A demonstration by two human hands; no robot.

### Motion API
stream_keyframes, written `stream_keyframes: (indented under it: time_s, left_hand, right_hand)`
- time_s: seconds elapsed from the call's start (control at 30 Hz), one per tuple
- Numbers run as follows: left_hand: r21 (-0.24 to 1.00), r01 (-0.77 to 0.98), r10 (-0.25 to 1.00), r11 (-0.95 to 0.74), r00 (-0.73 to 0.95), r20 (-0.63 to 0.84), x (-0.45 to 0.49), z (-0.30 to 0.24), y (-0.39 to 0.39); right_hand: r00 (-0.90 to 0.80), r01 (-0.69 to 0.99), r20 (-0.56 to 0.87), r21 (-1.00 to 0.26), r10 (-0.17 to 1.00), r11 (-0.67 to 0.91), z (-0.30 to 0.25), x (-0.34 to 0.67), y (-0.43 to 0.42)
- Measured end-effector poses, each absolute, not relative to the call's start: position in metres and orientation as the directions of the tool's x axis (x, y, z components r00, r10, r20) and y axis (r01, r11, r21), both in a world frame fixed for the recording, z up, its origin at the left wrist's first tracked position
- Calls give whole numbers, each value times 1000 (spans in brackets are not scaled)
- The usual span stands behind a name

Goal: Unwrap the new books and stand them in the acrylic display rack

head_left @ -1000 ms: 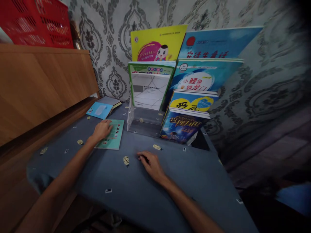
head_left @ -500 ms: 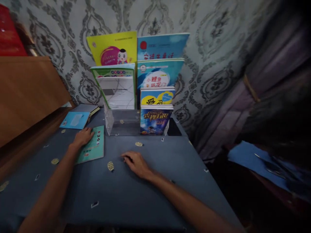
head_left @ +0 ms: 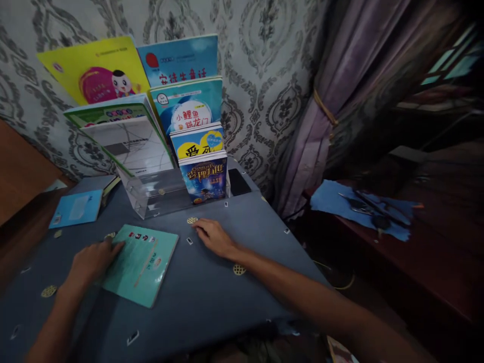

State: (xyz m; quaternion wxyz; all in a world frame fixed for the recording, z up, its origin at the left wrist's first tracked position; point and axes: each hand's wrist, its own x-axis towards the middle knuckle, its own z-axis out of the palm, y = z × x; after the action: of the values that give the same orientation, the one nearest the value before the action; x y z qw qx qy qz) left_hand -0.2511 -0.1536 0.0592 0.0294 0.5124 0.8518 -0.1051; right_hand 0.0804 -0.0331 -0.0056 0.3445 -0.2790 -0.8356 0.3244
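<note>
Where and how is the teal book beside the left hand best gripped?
Probably pinch the teal book by its right edge, coming from the right: it lies flat on the cloth, and that thin edge is uncovered and faces the right hand, while the left hand overlaps the opposite side.
</note>
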Motion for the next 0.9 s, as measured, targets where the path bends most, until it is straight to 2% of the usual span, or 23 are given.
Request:
stream_keyframes:
  time_s: [0.1, 0.27, 0.4, 0.67, 0.77, 0.9]
  left_hand:
    - [-222, 890, 873, 398, -441, -207, -226, 63, -158]
    - [-177, 933, 912, 313, -348, -216, -187, 66, -161]
    - [-59, 967, 942, 249, -256, -217, -157, 67, -161]
    - [342, 926, 964, 160, -72, -257, -111, 59, -152]
    - [377, 918, 977, 123, -44, -211, -104, 52, -149]
    - [348, 935, 983, 74, -10, -182, -101, 51, -146]
  right_hand:
    - [-566, 284, 393, -732, 725, 619, -6, 93, -27]
    - [-512, 367, 378, -716, 771, 594, -7, 108, -19]
    - [-508, 414, 369, -688, 778, 596, -5, 116, -13]
    - [-599, 564, 242, -549, 763, 617, 9, 126, -4]
    - [-624, 576, 227, -513, 748, 637, 11, 128, -5]
    - [-690, 533, 238, -472, 684, 702, 10, 126, -7]
